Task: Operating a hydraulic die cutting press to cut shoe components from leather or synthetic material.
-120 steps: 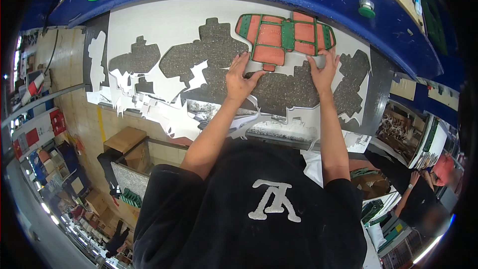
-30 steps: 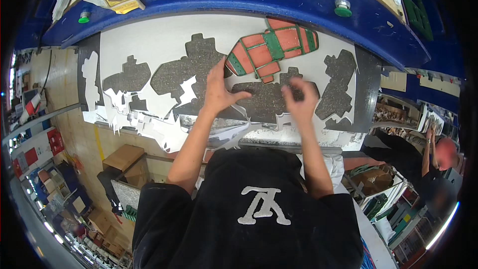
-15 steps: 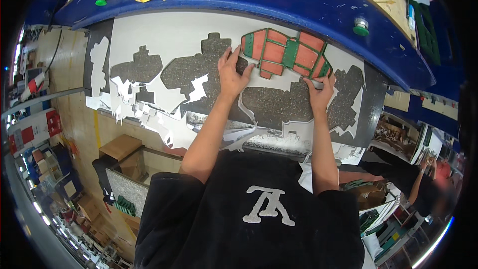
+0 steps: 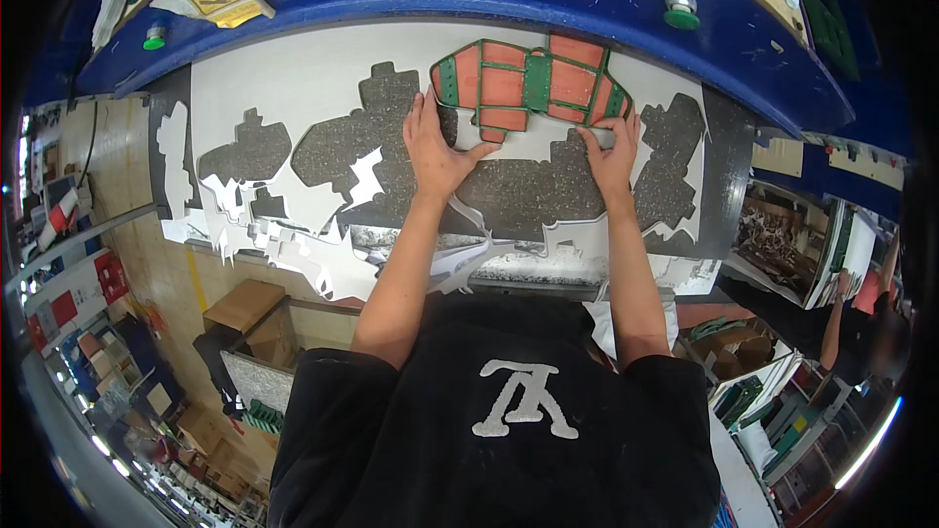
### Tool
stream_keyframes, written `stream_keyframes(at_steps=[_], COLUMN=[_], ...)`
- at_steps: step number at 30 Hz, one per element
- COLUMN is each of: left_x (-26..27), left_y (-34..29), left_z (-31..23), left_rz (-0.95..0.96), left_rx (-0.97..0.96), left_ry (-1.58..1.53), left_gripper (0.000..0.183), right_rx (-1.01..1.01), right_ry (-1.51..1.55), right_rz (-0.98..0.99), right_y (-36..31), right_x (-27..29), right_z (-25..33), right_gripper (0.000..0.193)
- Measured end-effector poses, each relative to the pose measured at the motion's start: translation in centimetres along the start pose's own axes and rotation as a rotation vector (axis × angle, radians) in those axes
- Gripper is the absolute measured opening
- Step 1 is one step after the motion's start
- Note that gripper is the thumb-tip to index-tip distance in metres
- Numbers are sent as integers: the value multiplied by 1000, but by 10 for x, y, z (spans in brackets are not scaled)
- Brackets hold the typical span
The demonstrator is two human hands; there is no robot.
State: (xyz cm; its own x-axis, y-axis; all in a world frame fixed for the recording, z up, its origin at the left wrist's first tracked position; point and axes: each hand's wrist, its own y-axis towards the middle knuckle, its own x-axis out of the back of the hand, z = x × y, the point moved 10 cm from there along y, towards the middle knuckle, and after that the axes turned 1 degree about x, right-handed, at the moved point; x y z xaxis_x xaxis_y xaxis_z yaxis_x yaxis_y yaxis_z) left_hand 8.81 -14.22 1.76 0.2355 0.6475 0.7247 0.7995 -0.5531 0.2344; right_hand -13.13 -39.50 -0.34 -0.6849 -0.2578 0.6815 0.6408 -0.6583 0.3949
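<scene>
1 red/grn die (image 4: 537,84), 3 btns (image 4: 682,16) (vis.)

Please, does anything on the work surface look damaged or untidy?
Yes. The white sheet looks ragged along its near left edge: torn-looking strips lie tangled there. The red-and-green frame by the left hand and right hand shows no obvious damage.

I lose the black shirt (image 4: 528,484) at the lower edge, and the red-and-green frame (image 4: 537,83) hides the white sheet (image 4: 274,64) beneath it. The co-worker's head (image 4: 888,347) is a blur to me.
</scene>
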Motion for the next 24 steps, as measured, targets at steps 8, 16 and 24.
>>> stream_keyframes(at_steps=[8, 16, 24], left_x=[1, -1, -6], left_y=[-2, -3, -3], left_z=[1, 10, 18], left_rz=[-8, -25, -3], left_rx=[10, 9, 50], left_ry=[-18, -53, -44], left_gripper=[131, 134, 130], right_rx=[-27, 81, 47], right_ry=[-17, -40, -19], right_rz=[-105, -185, -141], right_y=[-15, -11, -14], right_x=[9, 12, 9], right_z=[-3, 16, 13], right_gripper=[33, 33, 37])
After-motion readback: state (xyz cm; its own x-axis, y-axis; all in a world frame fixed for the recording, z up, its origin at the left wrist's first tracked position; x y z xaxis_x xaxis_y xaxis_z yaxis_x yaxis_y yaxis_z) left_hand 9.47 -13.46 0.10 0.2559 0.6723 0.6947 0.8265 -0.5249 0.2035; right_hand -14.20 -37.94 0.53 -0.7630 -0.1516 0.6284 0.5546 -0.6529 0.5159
